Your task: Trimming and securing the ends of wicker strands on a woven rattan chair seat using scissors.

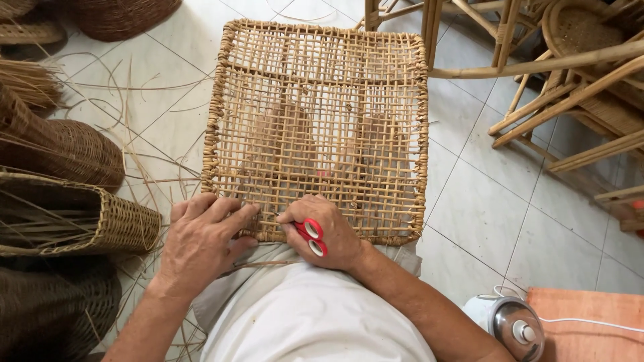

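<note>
One woven rattan panel (pixel 315 127), one pair of red-handled scissors (pixel 310 237), and two hands are in view. The panel is a square open-lattice frame with a bound rim, resting on the person's lap and extending toward 12 o'clock; the knees show through the lattice.

The left hand (pixel 201 245) lies at 7 o'clock of the panel, palm down, fingers (pixel 225 209) extended and slightly spread, pressing flat on the near rim. It grips nothing. A thin loose strand passes under the thumb area.

The right hand (pixel 325 234) lies at 6 o'clock of the panel, just beside the left hand. It is curled closed around the scissors, fingers through the two red loops. The blades are hidden against the rim; how far they are open cannot be told.

Three basket-like woven pieces (pixel 74 214) are stacked at 9 o'clock, with one further dark basket (pixel 121 15) at 11 o'clock. Loose rattan strands (pixel 144 161) lie scattered across the white tiled floor (pixel 483 208) between the baskets and the panel. Bare rattan furniture frames (pixel 570 80) stand from 1 to 3 o'clock. One small white and metal appliance (pixel 513 325) with a white cord sits at 5 o'clock, beside an orange mat (pixel 590 322).
</note>
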